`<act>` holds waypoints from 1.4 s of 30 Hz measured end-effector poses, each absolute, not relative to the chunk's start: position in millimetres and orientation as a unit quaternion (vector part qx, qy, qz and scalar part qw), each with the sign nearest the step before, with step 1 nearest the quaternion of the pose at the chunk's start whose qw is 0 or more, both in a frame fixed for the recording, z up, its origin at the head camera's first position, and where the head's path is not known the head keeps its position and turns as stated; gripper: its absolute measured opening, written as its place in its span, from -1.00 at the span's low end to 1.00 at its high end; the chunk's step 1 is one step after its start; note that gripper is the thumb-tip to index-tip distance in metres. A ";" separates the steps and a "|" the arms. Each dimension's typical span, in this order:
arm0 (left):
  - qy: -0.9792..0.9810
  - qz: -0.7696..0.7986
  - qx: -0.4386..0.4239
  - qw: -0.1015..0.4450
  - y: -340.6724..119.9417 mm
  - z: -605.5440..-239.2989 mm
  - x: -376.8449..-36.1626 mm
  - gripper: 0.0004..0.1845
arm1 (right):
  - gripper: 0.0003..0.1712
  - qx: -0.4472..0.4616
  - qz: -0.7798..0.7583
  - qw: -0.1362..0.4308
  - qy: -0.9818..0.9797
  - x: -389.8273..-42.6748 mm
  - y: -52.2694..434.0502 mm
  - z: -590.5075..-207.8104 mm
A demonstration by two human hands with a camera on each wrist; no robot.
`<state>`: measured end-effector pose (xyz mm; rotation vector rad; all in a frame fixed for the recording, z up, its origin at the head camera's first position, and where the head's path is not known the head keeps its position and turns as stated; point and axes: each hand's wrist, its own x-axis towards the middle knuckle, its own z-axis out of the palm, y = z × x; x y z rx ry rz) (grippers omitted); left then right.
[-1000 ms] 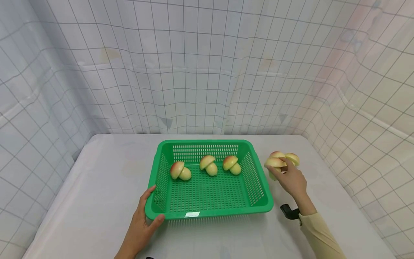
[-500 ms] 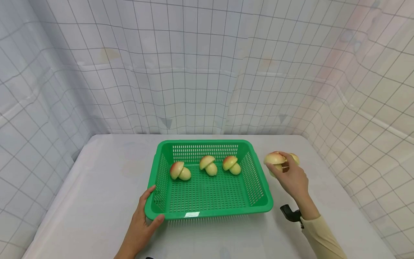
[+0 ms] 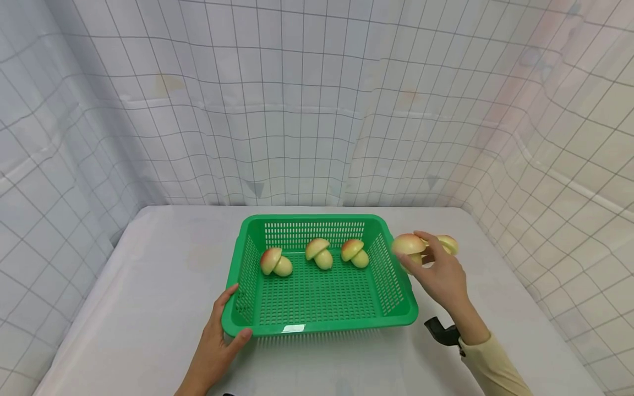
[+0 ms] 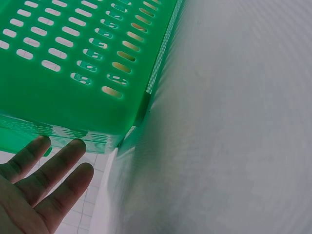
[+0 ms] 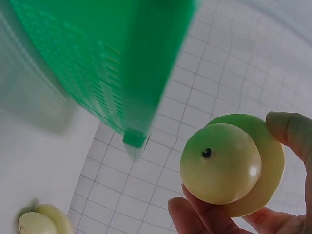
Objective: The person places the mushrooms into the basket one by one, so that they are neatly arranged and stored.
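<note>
In the head view my right hand (image 3: 441, 275) holds a toy mushroom (image 3: 408, 245), with a red-yellow cap and pale stem, beside the basket's right rim. The right wrist view shows this mushroom (image 5: 222, 163) stem-first, thumb on one side and fingers on the other; a dark spot marks the stem's end. My left hand (image 3: 213, 341) lies at the near left corner of the green plastic basket (image 3: 342, 323), fingers spread along the rim. From the left wrist, the fingers (image 4: 61, 170) look straight against the basket wall. Three similar mushrooms lie in the basket: left (image 3: 276, 261), middle (image 3: 319, 253), right (image 3: 355, 253).
Another mushroom (image 3: 448, 243) lies on the white-covered table (image 3: 158, 286) behind my right hand, partly hidden by it. Grid-patterned white curtains (image 3: 307, 110) stand at the back and both sides. A black wrist camera mount (image 3: 442, 331) juts from the right wrist.
My right hand has lifted a mushroom from the group on the table and moved it left toward the basket's right rim. The left hand and the basket have stayed in place.
</note>
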<state>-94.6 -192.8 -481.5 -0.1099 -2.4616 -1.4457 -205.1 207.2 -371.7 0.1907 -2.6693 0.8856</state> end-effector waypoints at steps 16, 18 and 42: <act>-0.856 -0.498 -0.031 0.138 -192.5 -479.4 -94.4 -0.11 | -0.32 0.126 0.299 0.125 -0.938 -200.5 188.2 -359.7; -0.856 -0.498 -0.030 0.138 -192.5 -479.5 -94.6 -0.11 | -0.33 0.134 0.293 0.124 -0.938 -201.2 185.6 -358.5; -0.852 -0.503 -0.039 0.143 -193.3 -480.6 -94.3 -0.10 | -0.35 0.246 0.285 0.064 -0.924 -206.7 138.4 -344.2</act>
